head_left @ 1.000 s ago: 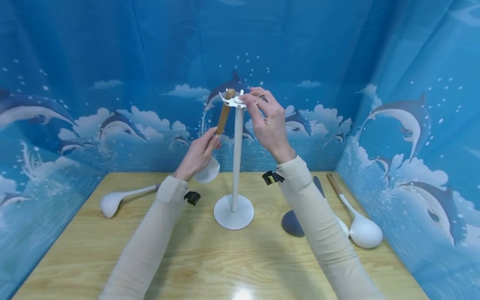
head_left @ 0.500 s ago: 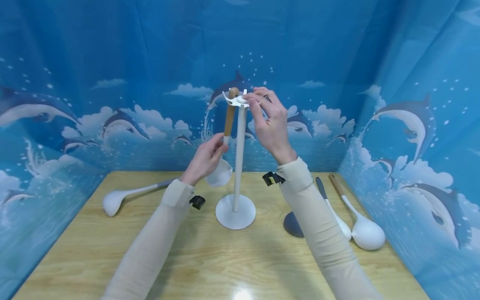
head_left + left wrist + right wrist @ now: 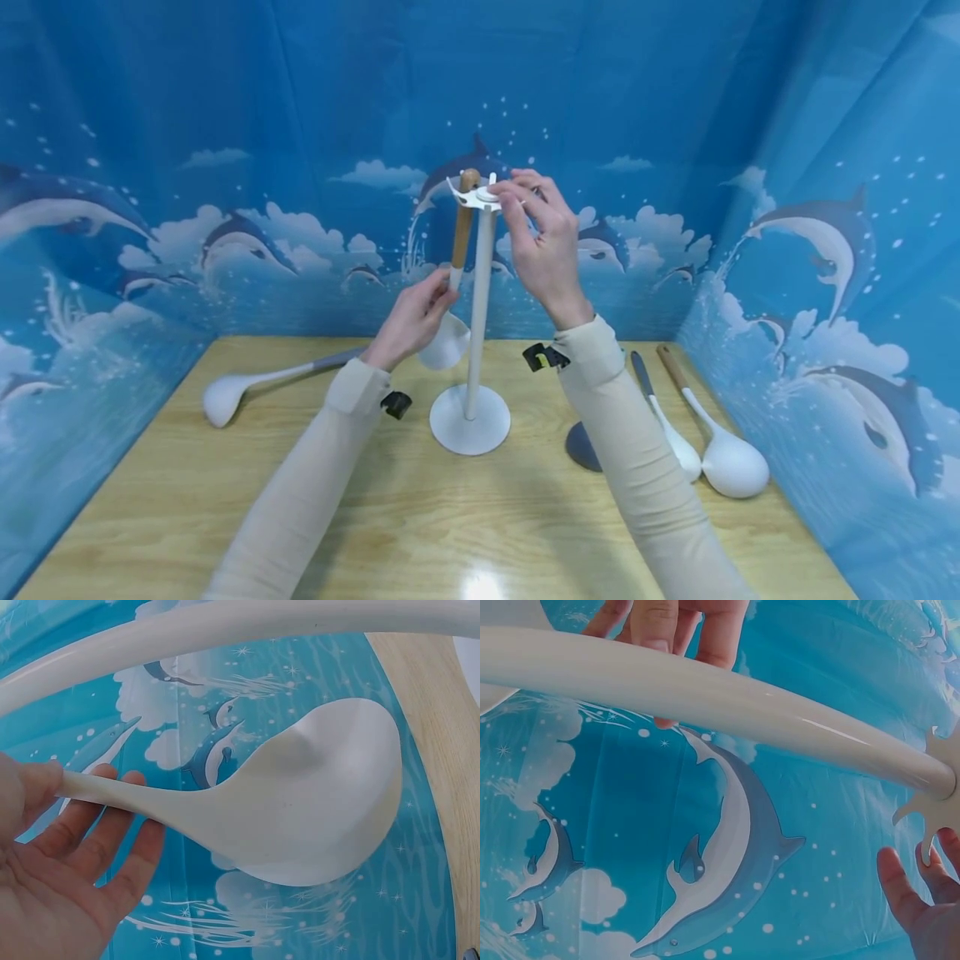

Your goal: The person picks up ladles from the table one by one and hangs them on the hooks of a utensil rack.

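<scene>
My left hand [image 3: 412, 321] pinches the white neck of a spatula [image 3: 444, 342] with a wooden handle. Its handle points up, and the handle's end sits among the hooks at the top of a white utensil stand [image 3: 477, 333]. The left wrist view shows the spatula's broad curved white head [image 3: 322, 795] hanging below thumb and fingers. At the stand's top, my right hand [image 3: 543, 242] holds the hooked disc between thumb and fingers. In the right wrist view, the fingertips lie by the hooks of that disc [image 3: 937, 814].
A white ladle [image 3: 225, 398] with a grey handle lies on the left of the wooden table [image 3: 420, 517]. On the right lie a dark utensil head [image 3: 583, 447], a grey-handled white spoon [image 3: 678, 450] and a wooden-handled ladle [image 3: 735, 464]. Blue dolphin curtains surround the table.
The left hand has moved right and slightly down on the spatula, bringing it closer to the pole and more upright. The right hand has stayed at the stand's top.
</scene>
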{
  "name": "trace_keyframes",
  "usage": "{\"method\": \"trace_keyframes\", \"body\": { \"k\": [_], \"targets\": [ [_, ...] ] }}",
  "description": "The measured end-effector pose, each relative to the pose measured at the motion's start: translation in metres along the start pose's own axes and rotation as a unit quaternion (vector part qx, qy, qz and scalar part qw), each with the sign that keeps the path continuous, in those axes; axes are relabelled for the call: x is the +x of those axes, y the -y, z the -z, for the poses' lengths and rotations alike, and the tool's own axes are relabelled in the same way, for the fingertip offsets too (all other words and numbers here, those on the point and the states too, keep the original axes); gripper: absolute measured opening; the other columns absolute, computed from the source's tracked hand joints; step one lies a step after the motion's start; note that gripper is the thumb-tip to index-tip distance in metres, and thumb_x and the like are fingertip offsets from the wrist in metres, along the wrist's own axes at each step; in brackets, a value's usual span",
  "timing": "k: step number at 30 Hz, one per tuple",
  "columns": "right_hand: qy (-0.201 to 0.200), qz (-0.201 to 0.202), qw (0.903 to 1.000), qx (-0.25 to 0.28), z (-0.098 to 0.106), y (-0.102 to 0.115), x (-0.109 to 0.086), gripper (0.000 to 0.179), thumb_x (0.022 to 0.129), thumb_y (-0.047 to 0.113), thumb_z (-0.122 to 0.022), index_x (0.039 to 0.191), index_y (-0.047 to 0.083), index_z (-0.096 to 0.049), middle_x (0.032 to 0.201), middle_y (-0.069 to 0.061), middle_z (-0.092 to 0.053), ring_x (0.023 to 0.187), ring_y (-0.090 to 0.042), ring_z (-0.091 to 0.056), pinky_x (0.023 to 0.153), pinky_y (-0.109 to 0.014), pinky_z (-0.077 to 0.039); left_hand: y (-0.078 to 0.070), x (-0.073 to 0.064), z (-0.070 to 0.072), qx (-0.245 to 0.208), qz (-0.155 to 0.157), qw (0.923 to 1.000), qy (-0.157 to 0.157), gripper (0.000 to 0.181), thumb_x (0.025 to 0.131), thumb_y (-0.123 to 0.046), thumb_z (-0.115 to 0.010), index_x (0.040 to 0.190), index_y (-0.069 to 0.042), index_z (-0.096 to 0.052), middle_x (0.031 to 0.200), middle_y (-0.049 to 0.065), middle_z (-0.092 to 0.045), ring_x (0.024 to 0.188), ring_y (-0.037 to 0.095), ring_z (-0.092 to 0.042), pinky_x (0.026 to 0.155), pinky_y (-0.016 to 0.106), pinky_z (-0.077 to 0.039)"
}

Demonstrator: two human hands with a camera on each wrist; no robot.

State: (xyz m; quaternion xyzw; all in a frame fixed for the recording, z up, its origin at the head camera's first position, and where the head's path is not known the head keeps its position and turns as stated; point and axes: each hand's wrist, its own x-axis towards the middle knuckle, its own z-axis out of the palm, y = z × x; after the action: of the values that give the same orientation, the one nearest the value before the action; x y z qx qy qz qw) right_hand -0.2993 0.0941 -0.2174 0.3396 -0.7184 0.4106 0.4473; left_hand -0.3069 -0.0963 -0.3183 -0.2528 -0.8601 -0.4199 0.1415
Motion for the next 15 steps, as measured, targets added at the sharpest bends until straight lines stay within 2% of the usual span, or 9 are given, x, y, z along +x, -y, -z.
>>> {"method": "trace_keyframes", "body": {
  "k": [6,12,15],
  "targets": [
    [0.001,-0.006,1.0,0.004,0.0006,0.0014,-0.0002,0.026,0.101,0.015,-0.052,0.111,0.002,-0.072,0.12,-0.017,-0.063,0.125,-0.023,-0.053,0.093,-0.037,-0.052,0.0014,-0.0001,-0.0013,0.001,-0.004,1.0,-0.005,0.027,0.105,-0.018,-0.045,0.13,-0.015,-0.054,0.098,0.008,-0.064,0.094,0.034,-0.064,0.075,0.043,-0.051],
    [-0.003,-0.007,0.9999,0.01,0.0021,0.002,-0.0003,0.025,0.101,0.014,-0.052,0.111,0.001,-0.072,0.12,-0.018,-0.063,0.124,-0.022,-0.053,0.084,-0.039,-0.055,0.0002,0.0012,-0.0027,0.002,-0.009,0.9999,-0.005,0.027,0.105,-0.018,-0.044,0.13,-0.015,-0.054,0.101,0.009,-0.065,0.097,0.033,-0.065,0.078,0.043,-0.053],
    [0.0,-0.012,0.9999,0.012,0.0017,0.0021,-0.0008,0.026,0.102,0.015,-0.052,0.111,0.002,-0.072,0.121,-0.018,-0.062,0.125,-0.021,-0.053,0.08,-0.038,-0.055,0.0003,0.0007,-0.004,0.002,-0.001,1.0,-0.005,0.029,0.105,-0.019,-0.044,0.133,-0.015,-0.053,0.103,0.009,-0.065,0.097,0.032,-0.064,0.078,0.043,-0.053]
  ]
}}
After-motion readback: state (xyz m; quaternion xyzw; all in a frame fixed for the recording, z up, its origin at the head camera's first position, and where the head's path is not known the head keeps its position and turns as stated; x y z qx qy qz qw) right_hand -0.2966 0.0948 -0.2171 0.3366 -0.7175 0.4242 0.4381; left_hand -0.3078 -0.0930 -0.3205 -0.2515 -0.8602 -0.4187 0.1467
